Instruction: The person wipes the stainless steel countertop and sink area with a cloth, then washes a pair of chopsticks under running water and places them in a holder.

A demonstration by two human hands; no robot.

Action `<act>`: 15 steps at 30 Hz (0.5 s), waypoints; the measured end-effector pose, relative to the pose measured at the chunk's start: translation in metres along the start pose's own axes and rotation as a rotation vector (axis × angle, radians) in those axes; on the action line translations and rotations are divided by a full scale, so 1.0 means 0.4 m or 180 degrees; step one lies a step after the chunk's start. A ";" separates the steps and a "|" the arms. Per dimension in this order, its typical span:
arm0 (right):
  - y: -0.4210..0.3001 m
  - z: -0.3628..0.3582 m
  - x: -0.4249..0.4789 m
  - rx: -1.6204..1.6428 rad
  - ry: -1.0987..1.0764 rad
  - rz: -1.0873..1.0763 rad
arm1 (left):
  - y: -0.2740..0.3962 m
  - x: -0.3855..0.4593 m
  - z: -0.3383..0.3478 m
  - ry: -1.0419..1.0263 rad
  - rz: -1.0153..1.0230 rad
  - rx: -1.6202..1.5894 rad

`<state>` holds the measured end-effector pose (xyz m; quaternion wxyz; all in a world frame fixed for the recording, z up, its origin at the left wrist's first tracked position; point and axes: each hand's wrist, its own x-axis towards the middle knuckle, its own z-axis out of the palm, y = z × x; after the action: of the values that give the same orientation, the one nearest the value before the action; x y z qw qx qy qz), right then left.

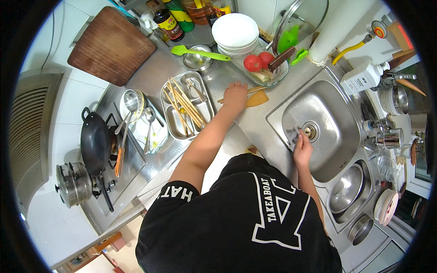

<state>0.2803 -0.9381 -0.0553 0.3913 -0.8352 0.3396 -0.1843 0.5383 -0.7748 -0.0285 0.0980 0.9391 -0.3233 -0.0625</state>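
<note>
My left hand (235,95) is palm down on the steel counter, over some wooden chopsticks (255,89) and beside a wooden spatula (258,99). It hides part of them, and whether its fingers grip anything is unclear. At the near edge of the steel sink (327,112), my right hand (303,148) pinches a blurred grey cloth-like thing (293,134). Left of my left arm, a compartment tray (209,102) carries several more chopsticks (184,105) and a small metal utensil (198,91). Behind it, a green silicone brush (205,53) lies across a metal bowl (197,63).
White bowls (235,30), tomatoes (253,63) and a brown-handled knife (281,58) share a glass tray (281,80). At left are a wok (95,143), a steel pot (74,184) and a dish (159,145) with ladles. A metal basin (346,187) sits in the smaller sink.
</note>
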 end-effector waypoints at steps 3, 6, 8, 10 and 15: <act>0.040 -0.032 -0.033 0.0007 0.0141 0.0350 | -0.002 0.000 0.014 -0.0025 -0.0030 -0.0025; 0.075 -0.050 -0.055 0.0063 0.0314 0.0505 | -0.008 -0.008 0.024 -0.0043 0.0033 -0.0018; 0.112 -0.056 -0.065 0.0081 0.0367 0.0505 | -0.005 -0.009 0.025 -0.0142 0.0084 -0.0073; 0.115 -0.060 -0.062 0.0054 0.0297 0.0566 | -0.004 -0.004 0.009 -0.0300 0.0073 -0.0176; 0.100 -0.054 -0.027 0.0103 0.0302 0.0563 | 0.017 -0.036 -0.014 -0.0153 0.0180 0.0172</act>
<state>0.2434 -0.9605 -0.0734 0.4029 -0.7859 0.4272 -0.1939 0.5240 -0.7701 -0.0206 0.0665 0.9301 -0.3536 -0.0735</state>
